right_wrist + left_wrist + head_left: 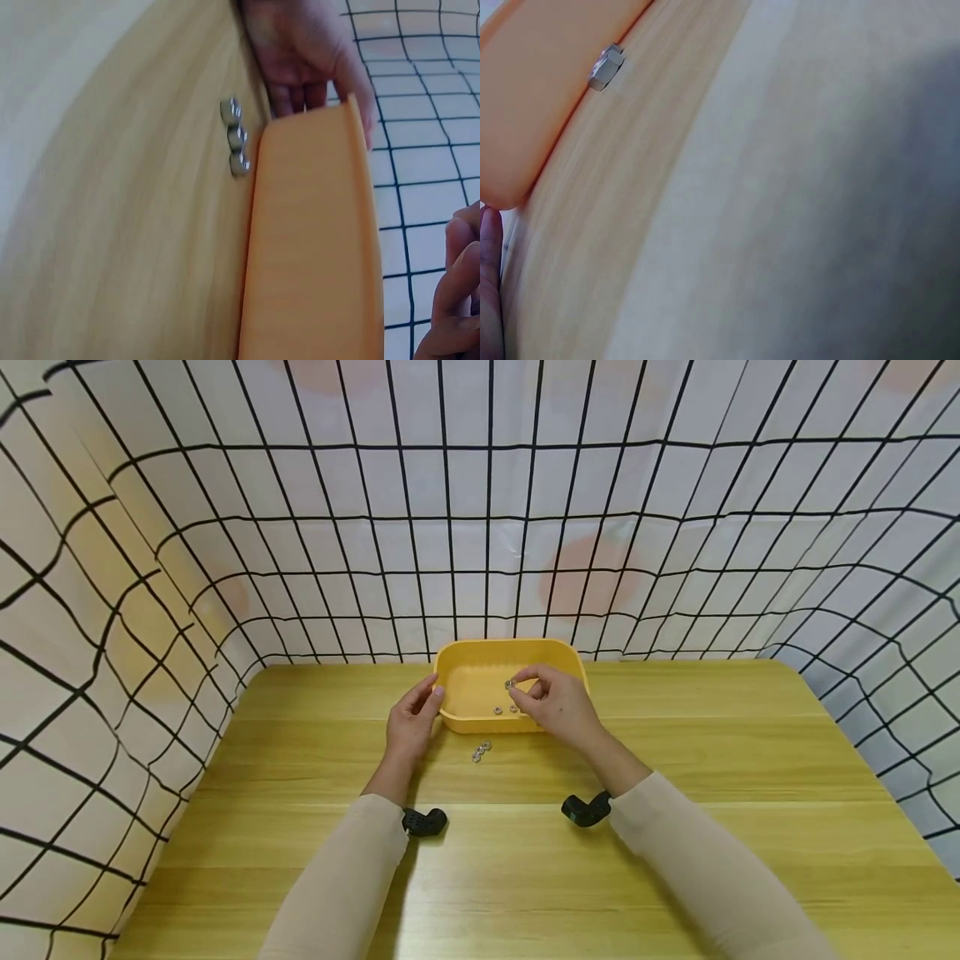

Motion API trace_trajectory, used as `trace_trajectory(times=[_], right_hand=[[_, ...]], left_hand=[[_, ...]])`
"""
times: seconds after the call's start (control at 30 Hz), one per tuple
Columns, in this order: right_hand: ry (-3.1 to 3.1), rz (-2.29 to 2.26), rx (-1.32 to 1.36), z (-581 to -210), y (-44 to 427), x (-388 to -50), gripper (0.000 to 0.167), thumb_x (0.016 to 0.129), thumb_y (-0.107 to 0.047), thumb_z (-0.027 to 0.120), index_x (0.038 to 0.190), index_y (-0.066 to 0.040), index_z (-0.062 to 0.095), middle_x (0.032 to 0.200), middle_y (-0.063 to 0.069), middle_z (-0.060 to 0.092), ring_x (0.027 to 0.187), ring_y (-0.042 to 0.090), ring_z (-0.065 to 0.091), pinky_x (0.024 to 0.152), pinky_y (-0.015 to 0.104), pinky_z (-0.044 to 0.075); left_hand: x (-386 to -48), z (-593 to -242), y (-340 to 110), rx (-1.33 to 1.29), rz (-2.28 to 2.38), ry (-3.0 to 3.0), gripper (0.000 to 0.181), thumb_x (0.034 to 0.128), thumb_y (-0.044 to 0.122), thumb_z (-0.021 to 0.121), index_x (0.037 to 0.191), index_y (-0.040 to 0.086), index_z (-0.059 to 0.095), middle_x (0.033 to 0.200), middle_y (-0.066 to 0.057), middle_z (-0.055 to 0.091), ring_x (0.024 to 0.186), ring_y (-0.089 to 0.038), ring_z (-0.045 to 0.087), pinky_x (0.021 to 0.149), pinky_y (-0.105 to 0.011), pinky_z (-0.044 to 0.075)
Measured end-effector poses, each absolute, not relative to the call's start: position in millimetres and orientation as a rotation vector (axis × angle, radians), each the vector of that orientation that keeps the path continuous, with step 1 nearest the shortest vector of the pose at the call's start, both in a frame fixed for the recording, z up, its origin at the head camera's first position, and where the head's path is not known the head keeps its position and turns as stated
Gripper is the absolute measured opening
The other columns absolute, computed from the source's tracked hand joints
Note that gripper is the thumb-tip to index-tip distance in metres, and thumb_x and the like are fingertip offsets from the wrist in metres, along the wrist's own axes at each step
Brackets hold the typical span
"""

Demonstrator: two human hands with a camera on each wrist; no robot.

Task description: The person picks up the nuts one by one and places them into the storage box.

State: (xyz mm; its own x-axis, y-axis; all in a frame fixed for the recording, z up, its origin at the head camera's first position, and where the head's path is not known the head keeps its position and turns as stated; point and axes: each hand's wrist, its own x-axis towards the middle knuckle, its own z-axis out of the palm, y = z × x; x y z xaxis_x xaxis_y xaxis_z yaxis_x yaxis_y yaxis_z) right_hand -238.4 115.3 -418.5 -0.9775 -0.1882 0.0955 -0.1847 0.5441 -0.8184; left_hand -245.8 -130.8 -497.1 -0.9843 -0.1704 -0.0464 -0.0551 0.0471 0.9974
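Black netting (489, 517) rises at 12 o'clock, just beyond the table (510, 877), and limits my reach that way; room opens toward 3 o'clock, and toward 6 between my sleeves (337, 877). The yellow tray (480, 725) sits upright at the table's 12 o'clock edge. I judge it thin, light plastic, stiff enough to take by the rim at 9 or 3 o'clock, and apt to slide if bumped. My left grip (409, 722) touches its 9 o'clock end; the view there is poor, and I cannot tell whether the fingers pinch the wall or merely rest against it. My right grip (562, 702) reaches in over the rim from 4 o'clock, thumb and forefinger pinching metal. Three nuts in a row (481, 750) lie on the table just outside the tray, between 6 and 7 o'clock, easiest reached from 6. Two loose nuts (498, 710) lie inside, toward 6 and 7. The held nut (510, 685), above the tray's middle, should be hard, light and slick, best taken across opposite flats.
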Motion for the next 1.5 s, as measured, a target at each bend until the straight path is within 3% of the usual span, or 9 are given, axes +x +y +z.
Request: trace_trajectory(times=[0.23,0.6,0.9,1.5], right_hand=[[2.717,-1.452,-0.326,-422.1,110.1,-221.7,0.029,0.094,-0.027,0.075,0.118,-0.010,0.071,0.074,0.000,0.066,0.059,0.017,0.048,0.050,0.022,0.037],[2.653,-1.469,-0.348,-436.3,107.4,-201.8,0.019,0.093,-0.025,0.077,0.108,-0.015,0.073,0.074,0.001,0.065,0.057,0.014,0.047,0.048,0.020,0.034],[2.588,-1.425,-0.308,-451.5,107.7,-193.9,0.022,0.093,-0.023,0.076,0.112,-0.011,0.072,0.074,0.000,0.064,0.059,0.014,0.048,0.049,0.019,0.035],[2.473,-1.388,-0.263,-479.7,108.0,-200.6,0.024,0.094,-0.023,0.074,0.113,-0.010,0.071,0.076,0.003,0.066,0.054,0.015,0.061,0.053,0.029,0.053]], left_hand=[[-246.0,-499.2,-130.9,0.247,-2.084,-2.220,0.043,0.1005,0.037,0.066,0.141,0.023,0.064,0.141,-0.010,0.061,0.129,-0.021,0.054,0.108,-0.040,0.050],[-243.9,-502.3,-130.4,0.226,-2.034,-2.225,0.040,0.1007,0.037,0.066,0.139,0.025,0.065,0.138,-0.008,0.063,0.130,-0.019,0.055,0.107,-0.039,0.053],[-241.5,-502.0,-129.7,0.232,-2.037,-2.227,0.039,0.1010,0.036,0.066,0.139,0.025,0.065,0.138,-0.008,0.063,0.131,-0.021,0.055,0.109,-0.041,0.052],[-246.8,-498.7,-130.2,0.221,-2.047,-2.217,0.040,0.0999,0.038,0.067,0.138,0.026,0.066,0.139,-0.008,0.063,0.133,-0.021,0.054,0.110,-0.041,0.050]])
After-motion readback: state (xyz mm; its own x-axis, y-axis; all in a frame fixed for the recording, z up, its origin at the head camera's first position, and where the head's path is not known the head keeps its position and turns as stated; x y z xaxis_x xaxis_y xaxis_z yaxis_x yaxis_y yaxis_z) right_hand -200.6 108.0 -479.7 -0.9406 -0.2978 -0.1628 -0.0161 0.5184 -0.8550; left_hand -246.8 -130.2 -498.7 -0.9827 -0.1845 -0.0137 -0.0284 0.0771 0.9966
